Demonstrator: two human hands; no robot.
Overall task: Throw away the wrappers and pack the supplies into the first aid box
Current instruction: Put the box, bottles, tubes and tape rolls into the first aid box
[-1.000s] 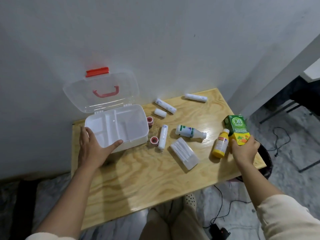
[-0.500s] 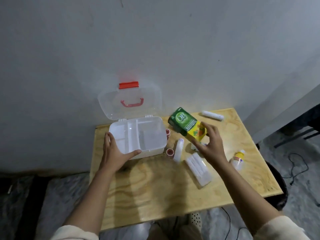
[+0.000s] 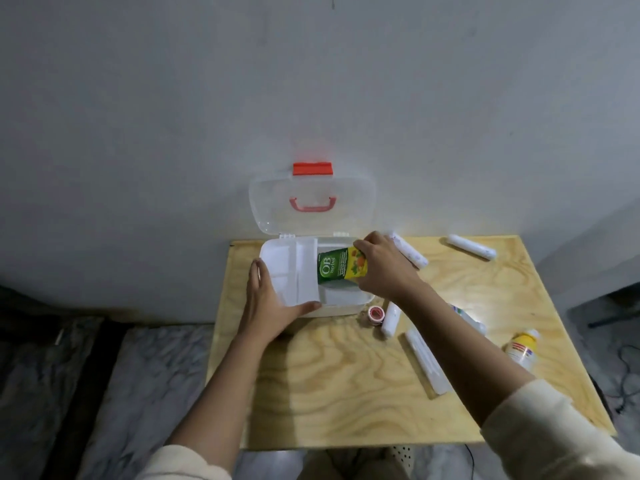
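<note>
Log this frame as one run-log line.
step: packing | right hand: grip on green-and-yellow cardboard carton, lowering into white plastic first aid box | left hand: bracing box | yellow bottle: on table

Left hand [image 3: 268,304]: palm down, fingers spread, thumb extended, forearm bare. Right hand [image 3: 382,268]: reaches toward the tabletop's far edge, fingers curled closed in a grip; fingertip contact apparently partly hidden.
</note>
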